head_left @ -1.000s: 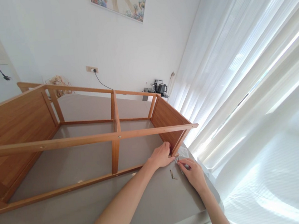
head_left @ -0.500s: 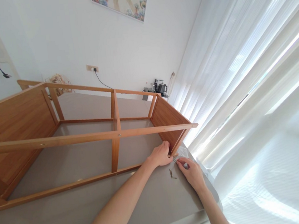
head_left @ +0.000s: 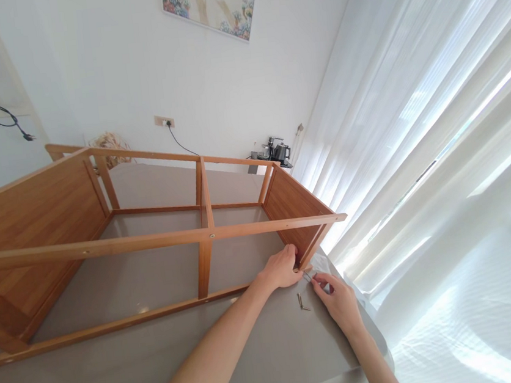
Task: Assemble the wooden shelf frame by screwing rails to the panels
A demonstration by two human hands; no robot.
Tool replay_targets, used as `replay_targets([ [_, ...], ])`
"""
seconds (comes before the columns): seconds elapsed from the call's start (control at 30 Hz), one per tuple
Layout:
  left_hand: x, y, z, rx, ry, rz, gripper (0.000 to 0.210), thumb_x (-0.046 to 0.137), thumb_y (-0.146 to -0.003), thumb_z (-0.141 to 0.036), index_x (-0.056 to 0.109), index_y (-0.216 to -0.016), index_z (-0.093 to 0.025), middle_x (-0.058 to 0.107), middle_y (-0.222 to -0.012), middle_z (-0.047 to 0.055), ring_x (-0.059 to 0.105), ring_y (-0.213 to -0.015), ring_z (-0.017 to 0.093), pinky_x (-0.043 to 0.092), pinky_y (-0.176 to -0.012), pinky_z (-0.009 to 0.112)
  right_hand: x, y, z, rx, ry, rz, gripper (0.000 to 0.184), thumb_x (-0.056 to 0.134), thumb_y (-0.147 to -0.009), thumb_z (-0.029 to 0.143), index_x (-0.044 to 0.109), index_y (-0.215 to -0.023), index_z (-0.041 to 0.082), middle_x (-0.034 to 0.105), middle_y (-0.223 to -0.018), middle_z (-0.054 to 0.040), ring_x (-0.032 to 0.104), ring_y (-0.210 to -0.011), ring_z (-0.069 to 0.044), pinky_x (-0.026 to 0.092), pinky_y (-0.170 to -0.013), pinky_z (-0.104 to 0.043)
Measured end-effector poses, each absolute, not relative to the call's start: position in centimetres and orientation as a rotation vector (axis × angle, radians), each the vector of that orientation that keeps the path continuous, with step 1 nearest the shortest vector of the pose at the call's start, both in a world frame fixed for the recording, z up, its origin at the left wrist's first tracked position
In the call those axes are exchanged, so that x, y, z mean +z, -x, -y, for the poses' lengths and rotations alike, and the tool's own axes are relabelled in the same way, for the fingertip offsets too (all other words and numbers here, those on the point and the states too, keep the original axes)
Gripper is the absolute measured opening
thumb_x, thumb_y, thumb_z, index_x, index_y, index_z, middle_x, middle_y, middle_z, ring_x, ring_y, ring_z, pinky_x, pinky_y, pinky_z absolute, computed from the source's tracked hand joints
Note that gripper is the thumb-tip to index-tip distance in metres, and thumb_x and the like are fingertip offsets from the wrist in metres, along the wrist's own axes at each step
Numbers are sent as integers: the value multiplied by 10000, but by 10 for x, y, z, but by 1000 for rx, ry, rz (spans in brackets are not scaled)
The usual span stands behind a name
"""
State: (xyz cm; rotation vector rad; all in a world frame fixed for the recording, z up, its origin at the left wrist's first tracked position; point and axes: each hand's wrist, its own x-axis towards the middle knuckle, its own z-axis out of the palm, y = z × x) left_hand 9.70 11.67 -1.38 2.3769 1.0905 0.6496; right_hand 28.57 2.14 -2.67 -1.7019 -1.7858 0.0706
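A wooden frame (head_left: 212,236) with slats and panelled ends lies across the grey-covered surface. At its near right corner my left hand (head_left: 283,267) is closed around the lower rail, against the right end panel (head_left: 291,203). Just right of that corner my right hand (head_left: 336,296) pinches a thin metal rod (head_left: 307,277), which looks like a hex key. The rod's tip points at the end of the rail; whether it sits in a bolt is too small to tell. Several loose bolts (head_left: 302,303) lie on the surface below my hands.
A clear plastic bag (head_left: 319,262) lies behind the frame's right corner. White curtains (head_left: 417,154) hang along the right side. An electric kettle (head_left: 281,152) stands at the back, and a plugged cable (head_left: 180,143) runs down the wall. The grey surface's edge (head_left: 378,340) is near my right forearm.
The whole view has shifted slightly, so everything sits a little further right and lower. The metal rod has turned a little in my right fingers. My left hand keeps its place on the rail.
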Motion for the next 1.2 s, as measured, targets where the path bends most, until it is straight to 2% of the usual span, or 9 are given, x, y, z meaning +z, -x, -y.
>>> replay_targets([
  [0.23, -11, -95, -115, 661, -2354, -1079, 335, 603, -807, -381, 413, -1035, -224, 610, -1130, 89, 654, -985, 273, 504, -742, 344, -28, -286, -21, 71, 1709, 1792, 301, 521, -908, 469, 706, -893, 232, 696, -821, -32, 579, -656, -170, 472, -675, -289],
  [0.53, -8, -94, -112, 656, -2319, -1092, 358, 601, -825, -449, 421, -1039, -227, 614, -1137, 94, 659, -983, 276, 504, -754, 346, -26, -283, -21, 39, 1698, 1814, 300, 528, -899, 466, 709, -852, 230, 708, -811, -25, 583, -635, -163, 475, -652, -281],
  [0.97, -10, -95, -114, 635, -2320, -1088, 379, 627, -817, -424, 416, -1068, -233, 609, -1159, 81, 651, -1041, 269, 511, -827, 344, -27, -283, -21, 33, 1672, 1854, 293, 523, -920, 453, 717, -884, 237, 705, -843, -21, 569, -634, -159, 476, -667, -288],
  [1.2, -10, -95, -114, 646, -2320, -1082, 365, 629, -817, -405, 414, -1055, -231, 614, -1149, 80, 658, -1009, 255, 513, -806, 335, -25, -281, -20, 21, 1617, 1890, 331, 482, -947, 448, 721, -896, 225, 699, -852, -45, 591, -660, -176, 489, -682, -306],
])
